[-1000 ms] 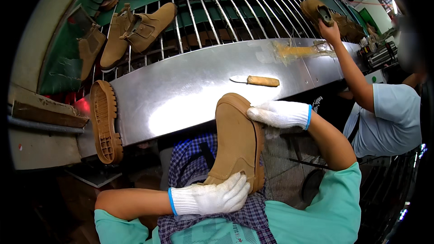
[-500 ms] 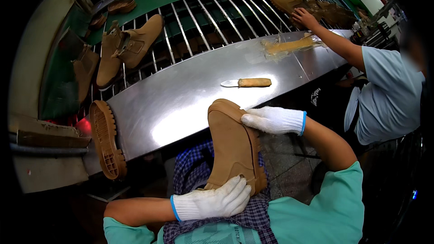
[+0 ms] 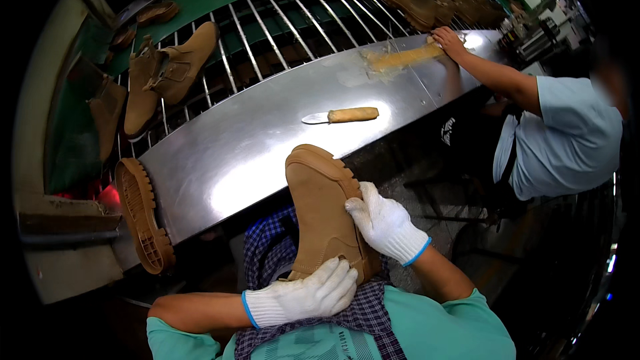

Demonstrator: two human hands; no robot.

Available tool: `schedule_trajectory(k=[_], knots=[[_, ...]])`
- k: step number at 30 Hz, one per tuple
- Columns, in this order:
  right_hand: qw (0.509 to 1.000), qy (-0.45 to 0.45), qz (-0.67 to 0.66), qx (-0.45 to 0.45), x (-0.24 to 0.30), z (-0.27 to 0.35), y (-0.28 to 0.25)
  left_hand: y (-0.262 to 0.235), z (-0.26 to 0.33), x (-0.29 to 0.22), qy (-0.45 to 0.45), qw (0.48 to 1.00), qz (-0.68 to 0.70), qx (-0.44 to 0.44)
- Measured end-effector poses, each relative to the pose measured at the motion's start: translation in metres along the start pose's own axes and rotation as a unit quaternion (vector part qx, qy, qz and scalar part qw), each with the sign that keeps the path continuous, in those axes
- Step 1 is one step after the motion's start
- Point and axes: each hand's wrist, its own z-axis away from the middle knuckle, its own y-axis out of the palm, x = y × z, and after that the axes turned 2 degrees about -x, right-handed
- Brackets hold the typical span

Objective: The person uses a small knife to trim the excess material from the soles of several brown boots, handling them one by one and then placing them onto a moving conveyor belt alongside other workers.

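Both hands gripped a boot on the lap: left hand at its near end, right hand against the sole. Inspection seemed underway; a knife lay on the counter.

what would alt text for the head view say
Two white-gloved hands, left and right, hold a tan boot on the lap beside a steel table. A knife lies on the table; a co-worker's hand reaches in at right.

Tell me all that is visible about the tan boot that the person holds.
The tan boot looks like suede, ankle-high, with a matching ridged sole along its right edge. It lies over the person's lap, toe pointing to the steel table. The gloved left hand grips its heel end; the gloved right hand presses its sole side.
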Motion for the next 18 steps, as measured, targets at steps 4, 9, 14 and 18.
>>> schedule_trajectory(k=[4, 9, 14, 18], knots=[[0.987, -0.053, -0.138, 0.068, -0.02, -0.002, -0.015, -0.01, 0.001, 0.003, -0.003, 1.0, 0.026, 0.005], [0.96, -0.003, -0.158, 0.231, -0.007, -0.042, -0.066, -0.019, 0.004, 0.009, -0.013, 0.999, 0.038, 0.004], [0.911, 0.033, -0.083, 0.402, 0.015, -0.076, -0.078, -0.021, 0.008, 0.011, 0.005, 1.0, 0.018, -0.003], [0.93, -0.202, 0.234, 0.197, 0.034, -0.054, -0.067, -0.003, 0.007, 0.002, -0.018, 1.0, 0.001, -0.015]])
